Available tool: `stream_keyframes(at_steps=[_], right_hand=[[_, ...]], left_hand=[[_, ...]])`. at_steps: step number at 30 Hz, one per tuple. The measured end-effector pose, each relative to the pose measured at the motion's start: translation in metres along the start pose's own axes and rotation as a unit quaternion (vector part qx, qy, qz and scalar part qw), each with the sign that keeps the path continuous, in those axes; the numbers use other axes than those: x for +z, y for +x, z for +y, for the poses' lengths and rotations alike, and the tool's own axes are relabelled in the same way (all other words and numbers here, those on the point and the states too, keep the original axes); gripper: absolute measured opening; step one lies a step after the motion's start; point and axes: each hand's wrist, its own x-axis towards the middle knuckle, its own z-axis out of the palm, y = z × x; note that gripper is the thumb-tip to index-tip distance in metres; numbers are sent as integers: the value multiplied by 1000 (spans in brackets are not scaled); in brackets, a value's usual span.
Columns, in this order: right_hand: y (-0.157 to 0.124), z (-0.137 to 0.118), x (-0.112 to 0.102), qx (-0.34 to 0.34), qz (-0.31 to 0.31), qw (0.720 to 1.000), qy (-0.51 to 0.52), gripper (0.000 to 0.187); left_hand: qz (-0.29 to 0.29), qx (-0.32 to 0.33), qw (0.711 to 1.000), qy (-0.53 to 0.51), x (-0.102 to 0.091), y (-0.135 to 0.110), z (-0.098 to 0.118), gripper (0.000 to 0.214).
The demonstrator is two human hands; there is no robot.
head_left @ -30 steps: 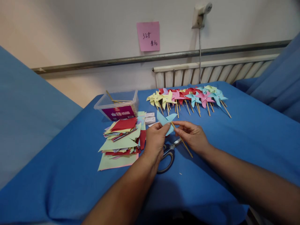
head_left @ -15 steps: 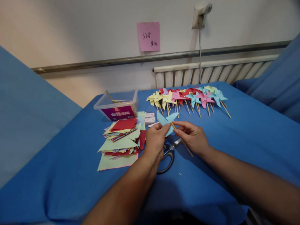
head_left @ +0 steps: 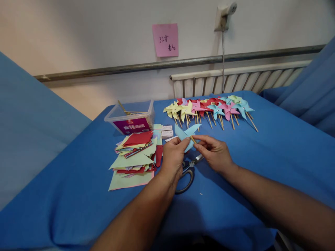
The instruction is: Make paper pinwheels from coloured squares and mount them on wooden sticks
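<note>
A light-blue paper pinwheel (head_left: pixel 192 129) is held over the table, its back side towards me. My left hand (head_left: pixel 175 151) is closed on its left part, thumb near the centre. A thin wooden stick (head_left: pixel 193 139) meets the pinwheel's centre, and my right hand (head_left: pixel 214 151) pinches it between thumb and fingers. Only a short piece of the stick shows; its remainder is hidden or seen end-on. Below my hands lie scissors (head_left: pixel 188 176) with dark handles, partly covered by my left hand.
Left of my hands are stacked coloured paper pieces (head_left: pixel 133 160). Behind them stands a clear plastic box (head_left: pixel 131 122) holding sticks. Small labelled boxes (head_left: pixel 167 134) sit beside the paper. Several finished pinwheels (head_left: pixel 209 108) lie along the back of the blue-covered table (head_left: pixel 78 181).
The long lower part of the stick, which stuck out below my right hand, no longer shows. Both hands stay almost in place around the pinwheel.
</note>
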Motion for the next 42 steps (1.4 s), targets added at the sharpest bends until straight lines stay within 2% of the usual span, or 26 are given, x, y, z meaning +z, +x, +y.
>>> stream_keyframes(at_steps=[5, 13, 26, 42], right_hand=[[0, -1, -1, -21, 16, 999, -45, 27], [-1, -4, 0, 4, 3, 1000, -2, 27], [-2, -3, -1, -33, 16, 998, -53, 27], [-3, -5, -1, -53, 12, 997, -63, 26]], left_hand=[[-6, -3, 1000, -9, 1, -1, 0, 22], [-14, -8, 1000, -18, 1, -1, 0, 21], [-9, -1, 1000, -15, 0, 0, -1, 21], [-12, 0, 1000, -16, 0, -1, -1, 21]])
